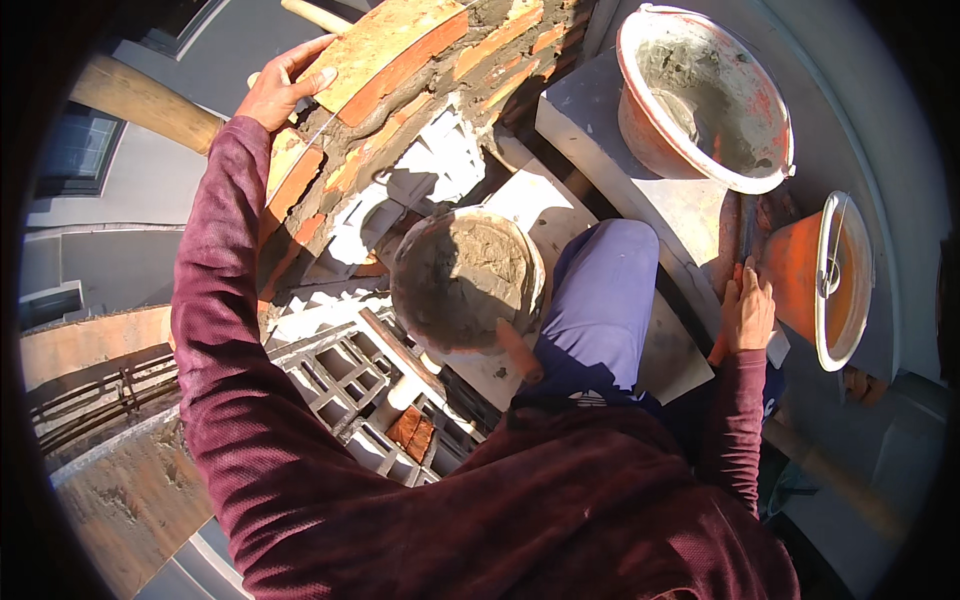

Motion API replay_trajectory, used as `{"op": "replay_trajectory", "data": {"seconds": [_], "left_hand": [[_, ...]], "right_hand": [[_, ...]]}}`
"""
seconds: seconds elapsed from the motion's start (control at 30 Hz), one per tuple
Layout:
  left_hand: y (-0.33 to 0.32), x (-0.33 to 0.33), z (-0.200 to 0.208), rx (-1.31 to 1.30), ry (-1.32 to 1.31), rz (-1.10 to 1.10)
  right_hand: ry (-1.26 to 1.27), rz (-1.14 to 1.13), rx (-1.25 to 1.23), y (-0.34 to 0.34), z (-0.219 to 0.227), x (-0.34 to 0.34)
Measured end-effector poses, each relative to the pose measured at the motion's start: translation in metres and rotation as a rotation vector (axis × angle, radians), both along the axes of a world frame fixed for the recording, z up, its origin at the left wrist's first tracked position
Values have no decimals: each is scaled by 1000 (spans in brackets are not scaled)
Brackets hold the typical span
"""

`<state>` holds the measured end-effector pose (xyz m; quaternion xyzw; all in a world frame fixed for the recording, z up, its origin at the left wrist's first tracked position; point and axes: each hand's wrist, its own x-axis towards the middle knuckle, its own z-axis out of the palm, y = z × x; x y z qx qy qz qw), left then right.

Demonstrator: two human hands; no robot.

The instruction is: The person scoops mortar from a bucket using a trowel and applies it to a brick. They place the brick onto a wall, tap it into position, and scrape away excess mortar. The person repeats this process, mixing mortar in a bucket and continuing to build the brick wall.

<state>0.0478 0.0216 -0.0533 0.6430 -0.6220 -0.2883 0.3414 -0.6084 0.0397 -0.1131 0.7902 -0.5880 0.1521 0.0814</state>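
Note:
My left hand is at the top of a brick wall at upper left, its fingers and thumb closed on the near end of a pale-topped orange brick. That brick lies on the mortared top course. A thin string passes along its edge. Low on the right, my right hand is closed around a reddish brick, mostly hidden beneath it. Between my arms sits a round bucket of grey mortar. An orange trowel handle sticks out over its rim, beside my knee.
A large mortar-smeared bucket stands on a pale block at upper right. Next to my right hand, an orange bucket lies tilted. Wooden poles cross at left. Below the wall are a grey grid-like crate and a broken brick piece.

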Motion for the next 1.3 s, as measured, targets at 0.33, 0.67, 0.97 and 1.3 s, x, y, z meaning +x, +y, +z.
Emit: {"op": "replay_trajectory", "data": {"seconds": [0.33,0.67,0.97,1.3], "left_hand": [[6,-11,9,-38,22,0],[5,-3,-1,-76,-14,20],[9,3,-8,-80,-60,22],[1,-10,0,-66,-66,89]], "right_hand": [[383,827,1105,88,-32,227],[-26,657,1881,25,-1,210],[447,1075,756,-45,164,251],[869,1060,-1,-162,184,370]]}}
